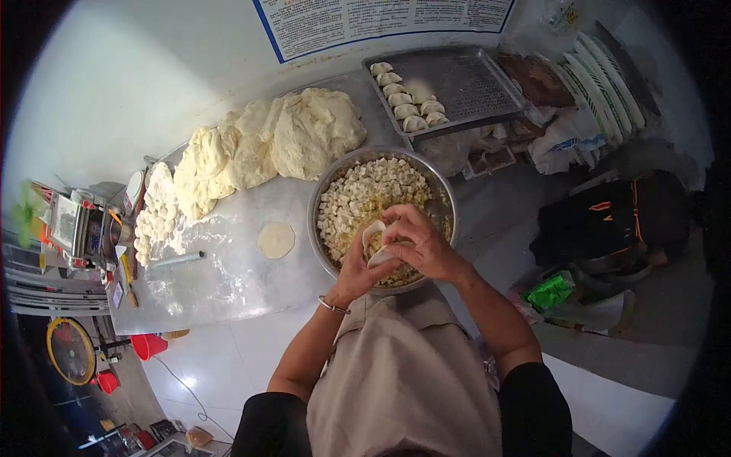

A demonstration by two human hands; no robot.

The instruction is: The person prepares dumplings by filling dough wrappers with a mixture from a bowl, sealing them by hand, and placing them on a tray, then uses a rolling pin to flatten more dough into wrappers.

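Both hands (396, 247) cupped round dumpling (375, 244) over bowl (320, 199)

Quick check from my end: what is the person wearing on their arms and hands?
Both hands are bare, no gloves. The left hand has a thin metal bangle at the wrist. The right hand shows no ring or band. Black short sleeves end near the elbows, forearms uncovered. A beige apron covers the front.
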